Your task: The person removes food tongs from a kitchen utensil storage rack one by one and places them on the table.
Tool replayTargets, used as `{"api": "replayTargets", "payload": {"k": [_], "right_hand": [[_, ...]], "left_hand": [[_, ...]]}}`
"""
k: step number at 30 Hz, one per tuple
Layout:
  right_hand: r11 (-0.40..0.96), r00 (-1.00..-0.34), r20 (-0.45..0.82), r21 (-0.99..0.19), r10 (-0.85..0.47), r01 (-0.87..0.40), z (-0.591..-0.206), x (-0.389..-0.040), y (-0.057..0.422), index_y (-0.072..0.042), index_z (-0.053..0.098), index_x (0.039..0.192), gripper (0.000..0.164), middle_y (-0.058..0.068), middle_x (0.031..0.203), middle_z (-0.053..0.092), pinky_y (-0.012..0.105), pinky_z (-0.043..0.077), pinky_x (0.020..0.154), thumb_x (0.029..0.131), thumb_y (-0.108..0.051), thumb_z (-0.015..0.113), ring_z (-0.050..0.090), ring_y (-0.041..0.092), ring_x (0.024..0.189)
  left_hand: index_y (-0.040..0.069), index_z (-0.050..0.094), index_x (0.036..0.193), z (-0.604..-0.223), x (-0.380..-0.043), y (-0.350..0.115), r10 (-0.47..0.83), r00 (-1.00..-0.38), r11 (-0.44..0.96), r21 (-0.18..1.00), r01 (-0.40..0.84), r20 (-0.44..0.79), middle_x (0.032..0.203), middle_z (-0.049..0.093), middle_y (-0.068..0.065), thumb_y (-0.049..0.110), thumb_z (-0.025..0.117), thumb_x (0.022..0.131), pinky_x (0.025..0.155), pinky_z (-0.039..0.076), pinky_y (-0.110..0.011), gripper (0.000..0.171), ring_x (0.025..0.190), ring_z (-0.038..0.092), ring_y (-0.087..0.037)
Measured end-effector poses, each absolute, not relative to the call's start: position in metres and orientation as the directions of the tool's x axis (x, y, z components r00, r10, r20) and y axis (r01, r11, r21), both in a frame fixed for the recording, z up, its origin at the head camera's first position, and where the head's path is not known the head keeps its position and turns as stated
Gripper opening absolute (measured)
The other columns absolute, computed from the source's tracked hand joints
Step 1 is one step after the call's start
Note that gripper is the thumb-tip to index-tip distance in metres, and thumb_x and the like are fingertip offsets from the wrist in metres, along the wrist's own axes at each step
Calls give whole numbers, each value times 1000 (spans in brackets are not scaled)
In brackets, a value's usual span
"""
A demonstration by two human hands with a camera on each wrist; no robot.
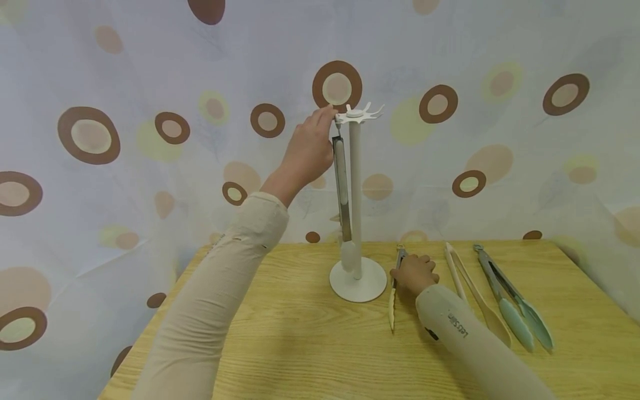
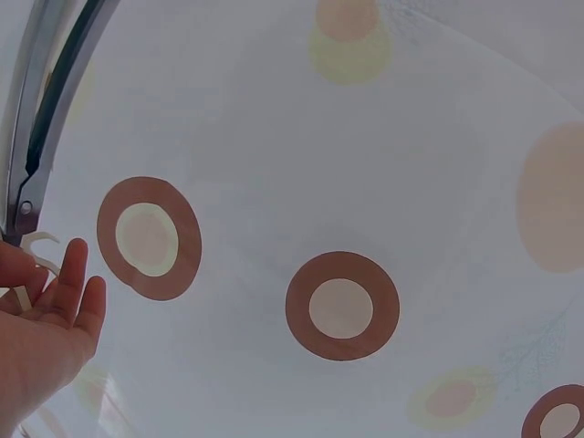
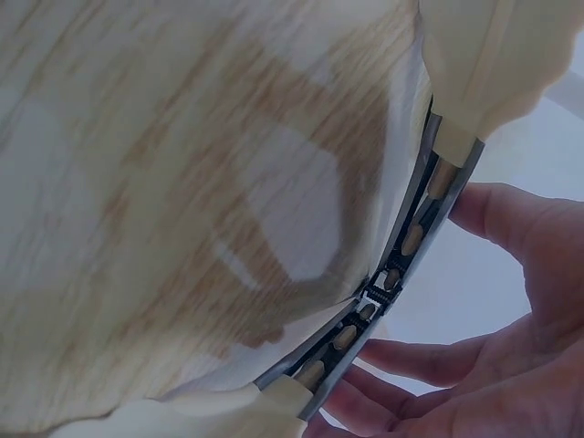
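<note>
At the top of a white stand (image 1: 355, 161), my left hand (image 1: 310, 139) pinches the upper end of metal tongs (image 1: 343, 183) right at a hook. These tongs hang down alongside the post, with a pale head near the base. In the left wrist view, thumb and forefinger of the left hand (image 2: 55, 338) meet at the tongs' end (image 2: 26, 182), while the other fingers stay extended. My right hand (image 1: 416, 273) grips metal tongs with cream scalloped heads (image 1: 392, 308) low at the table, right of the stand's base. The right wrist view shows thumb and fingers of the right hand (image 3: 493, 347) against the metal arms (image 3: 415, 237).
Beige tongs (image 1: 482, 300) and grey tongs with green heads (image 1: 512, 311) lie on the wooden table (image 1: 280, 344), right of my right hand. More curved hooks (image 1: 375, 114) fan out from the stand's top. A patterned sheet (image 1: 150, 66) hangs behind the table.
</note>
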State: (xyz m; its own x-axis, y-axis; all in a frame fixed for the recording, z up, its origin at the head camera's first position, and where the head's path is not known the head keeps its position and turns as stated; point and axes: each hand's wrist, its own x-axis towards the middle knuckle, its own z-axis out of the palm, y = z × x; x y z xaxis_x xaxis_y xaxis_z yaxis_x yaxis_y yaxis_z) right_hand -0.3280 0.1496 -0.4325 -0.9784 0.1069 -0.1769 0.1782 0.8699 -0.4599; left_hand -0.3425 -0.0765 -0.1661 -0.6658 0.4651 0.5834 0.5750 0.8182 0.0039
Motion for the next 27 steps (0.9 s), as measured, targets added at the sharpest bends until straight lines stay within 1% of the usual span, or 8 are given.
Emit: {"api": "replayTargets", "payload": {"k": [3,10,18,24,27], "right_hand": [[871,-978,-175,-457,112,182,-433,-329,149,17,48,109,50,40,106,39,56,43,69,95,-30,55,42,49,92],[868,-974,-183,-452,134,204,-432,-329,147,19,47,115,54,42,112,38,63,42,78,94,-30,57,39,55,103],[887,-977,-196,-431,89,167,-427,-323,149,20,49,115,58,41,108,42,60,45,72,93,-33,60,45,52,97],[899,-975,-211,-412,66,150,-422,-322,150,20,50,116,60,41,109,42,59,46,74,93,-34,61,45,53,99],[906,-974,-218,-399,58,143,-420,-323,151,20,51,116,60,42,109,42,59,46,74,93,-35,60,45,54,99]], "left_hand": [[0,38,141,-166,-342,-76,462,-662,816,9,578,590,149,37,-16,-5,40,91,101,40,-47,51,130,44,-32],[-1,38,142,-166,-342,-76,462,-661,814,15,581,592,149,37,-16,-5,40,92,101,40,-47,50,131,43,-31],[-2,36,144,-170,-341,-77,458,-661,813,21,582,594,149,37,-16,-5,39,92,103,39,-47,52,131,43,-32],[-3,39,141,-170,-340,-78,467,-609,800,-14,600,641,146,41,-18,-5,41,91,99,42,-49,50,128,46,-35],[-4,39,141,-169,-340,-78,469,-601,799,-21,601,647,145,42,-18,-6,41,91,98,43,-49,51,127,47,-35]]}}
